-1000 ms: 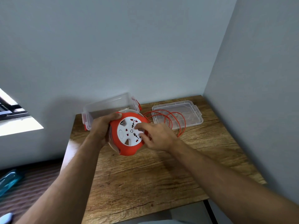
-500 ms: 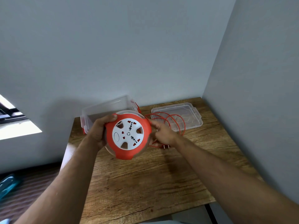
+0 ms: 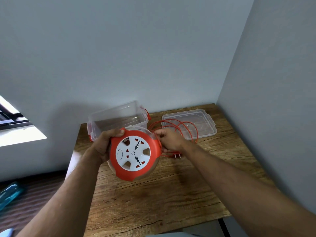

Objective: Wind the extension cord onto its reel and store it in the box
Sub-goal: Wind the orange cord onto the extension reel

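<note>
Gripping reel (image 3: 133, 153) upright, left hand (image 3: 104, 144); right hand (image 3: 168, 140) pinching cord (image 3: 177, 127) beside it.

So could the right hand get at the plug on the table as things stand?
Probably yes. The plug lies bare on the table just below the right hand, with nothing over it. That hand is closed on the cord by the reel, so it must let go first.

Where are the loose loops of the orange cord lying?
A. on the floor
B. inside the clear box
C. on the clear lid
C: the loose orange cord loops lie across the clear flat plastic lid on the wooden table, not in the clear plastic box.
</note>
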